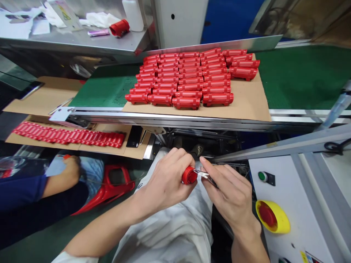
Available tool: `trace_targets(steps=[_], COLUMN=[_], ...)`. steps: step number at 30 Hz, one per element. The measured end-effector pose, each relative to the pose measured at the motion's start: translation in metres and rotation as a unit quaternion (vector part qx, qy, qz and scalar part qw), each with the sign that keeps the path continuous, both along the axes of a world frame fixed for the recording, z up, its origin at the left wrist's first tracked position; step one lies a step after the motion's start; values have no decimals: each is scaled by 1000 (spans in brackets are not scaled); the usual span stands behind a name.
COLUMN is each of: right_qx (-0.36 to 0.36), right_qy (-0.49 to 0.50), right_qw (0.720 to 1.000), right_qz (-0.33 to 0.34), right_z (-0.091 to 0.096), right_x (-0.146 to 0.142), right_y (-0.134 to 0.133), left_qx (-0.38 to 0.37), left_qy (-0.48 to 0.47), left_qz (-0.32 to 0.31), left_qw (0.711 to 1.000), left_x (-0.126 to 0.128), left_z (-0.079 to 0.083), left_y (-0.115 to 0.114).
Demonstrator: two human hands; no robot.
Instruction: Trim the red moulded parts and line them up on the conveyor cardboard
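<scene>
Head view: our left hand (164, 186) curls shut around a red plastic tube (189, 175); our right hand (227, 193) pinches metal tweezers (204, 176) right at its end.

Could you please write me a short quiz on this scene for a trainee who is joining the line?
1. Which hand grips the red plastic part, and which holds the small metal tool?
2. True or false: the green button sits above the red stop button on the white panel.
3. What do the rows of red parts lie on? A) a cardboard sheet B) a plastic tray C) a metal shelf

Key:
1. The left hand grips the part; the right hand holds the tool.
2. True
3. A
</scene>
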State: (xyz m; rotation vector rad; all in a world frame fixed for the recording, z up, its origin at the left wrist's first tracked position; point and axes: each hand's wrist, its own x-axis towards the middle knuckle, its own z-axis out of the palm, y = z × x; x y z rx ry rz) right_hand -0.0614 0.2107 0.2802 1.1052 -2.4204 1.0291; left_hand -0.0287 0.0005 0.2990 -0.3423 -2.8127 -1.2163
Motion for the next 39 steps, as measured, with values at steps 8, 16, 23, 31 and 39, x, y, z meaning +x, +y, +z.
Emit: trace_targets(steps=[8, 16, 23, 31, 39], right_qx=[-335, -80, 74, 152, 146], right_qy=[-444, -199, 14, 65, 57], right_qw=[827, 971, 991, 980, 981], right_qz=[-77, -106, -115, -108, -111], right_z=[-27, -7, 9, 17, 17], right_x=[8, 14, 20, 16, 17], right_y=[1, 7, -2, -2, -2], left_qx=[60, 74, 14, 38, 34], left_qy=[-21, -35, -47, -116, -165], left_qz=[5, 10, 10, -1, -6], left_qw=[998, 997, 999, 993, 986], left_x=[-1, 4, 15, 17, 14], left_z=[-5, -7, -5, -5, 0], left_y=[-5, -10, -8, -5, -3])
